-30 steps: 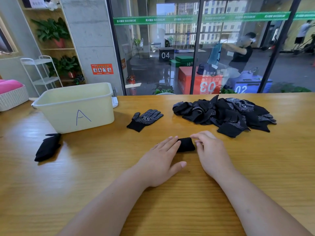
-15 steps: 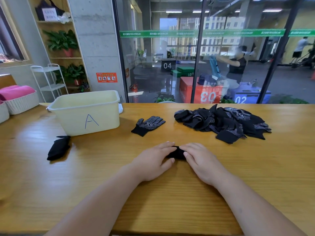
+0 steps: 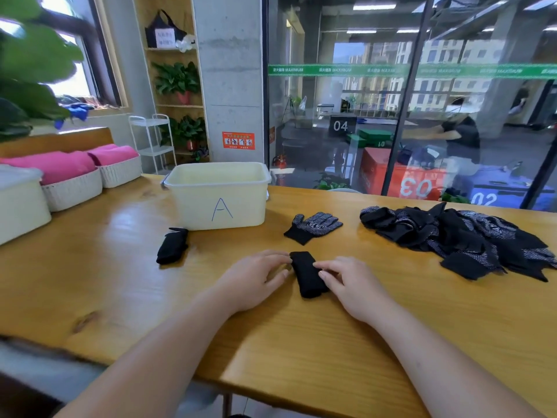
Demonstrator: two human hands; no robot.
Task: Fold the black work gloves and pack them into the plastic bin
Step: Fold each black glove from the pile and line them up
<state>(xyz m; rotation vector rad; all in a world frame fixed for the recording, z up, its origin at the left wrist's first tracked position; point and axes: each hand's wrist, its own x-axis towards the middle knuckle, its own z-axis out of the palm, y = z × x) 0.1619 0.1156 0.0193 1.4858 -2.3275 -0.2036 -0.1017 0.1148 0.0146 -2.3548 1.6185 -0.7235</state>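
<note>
Wooden table (image 3: 120,267) stretches before you, with a glass wall behind it. At ten o'clock from your hands, a folded black glove (image 3: 171,250) lies just in front of the cream plastic bin (image 3: 220,196) marked A, at eleven o'clock. Your left hand (image 3: 256,279) touches the left edge of a narrow folded glove (image 3: 307,274) with loosely bent fingers. Your right hand (image 3: 349,285) rests relaxed fingertips on its right edge. Neither hand grips it. At twelve o'clock a dotted glove (image 3: 313,227) lies flat. At two o'clock sits a loose pile of black work gloves (image 3: 458,239).
</note>
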